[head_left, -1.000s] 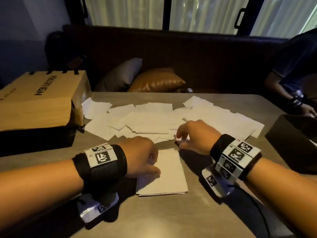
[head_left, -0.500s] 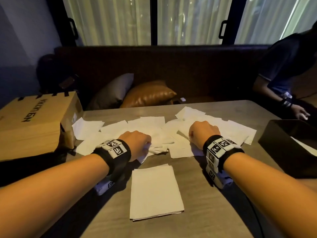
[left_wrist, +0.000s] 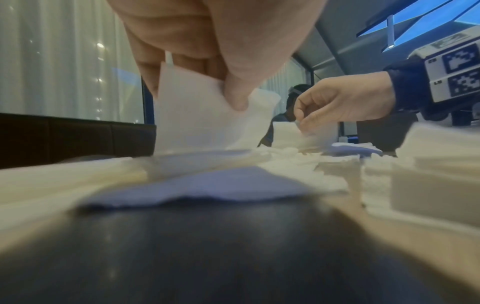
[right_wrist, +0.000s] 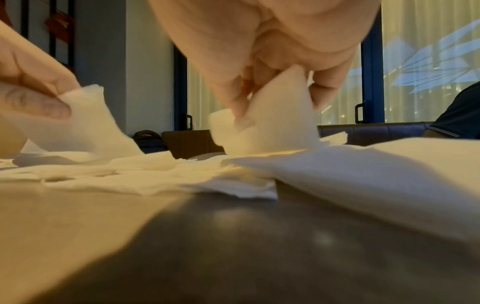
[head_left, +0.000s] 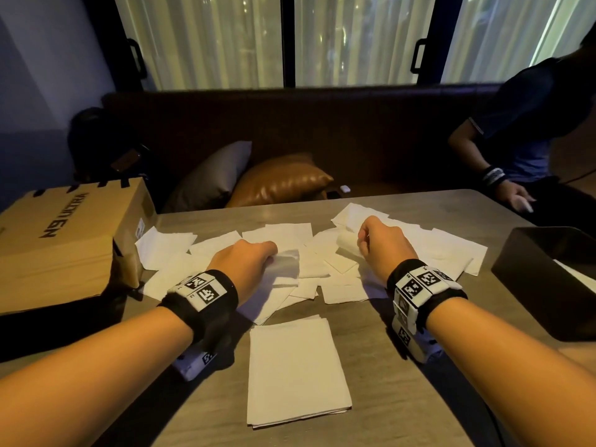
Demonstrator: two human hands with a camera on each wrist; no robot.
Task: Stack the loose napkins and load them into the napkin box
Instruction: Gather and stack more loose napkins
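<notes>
Several loose white napkins (head_left: 283, 235) lie spread across the far half of the table. A neat stack of napkins (head_left: 295, 371) sits near the front, between my forearms. My left hand (head_left: 254, 258) pinches a napkin (left_wrist: 197, 115) between thumb and fingers and lifts its edge off the pile. My right hand (head_left: 379, 243) pinches another napkin (right_wrist: 270, 121), which stands up bent from the spread. The dark napkin box (head_left: 548, 279) stands at the right edge of the table, with something white showing inside.
A brown cardboard box (head_left: 64, 240) sits on the table's left side, close to the napkins. Grey and tan cushions (head_left: 280, 180) lie on the sofa behind. Another person (head_left: 522, 146) sits at the far right with a hand near the table corner.
Both hands left the stack and reached forward into the loose napkins. Each now pinches one napkin and lifts it. The camera view has tilted up.
</notes>
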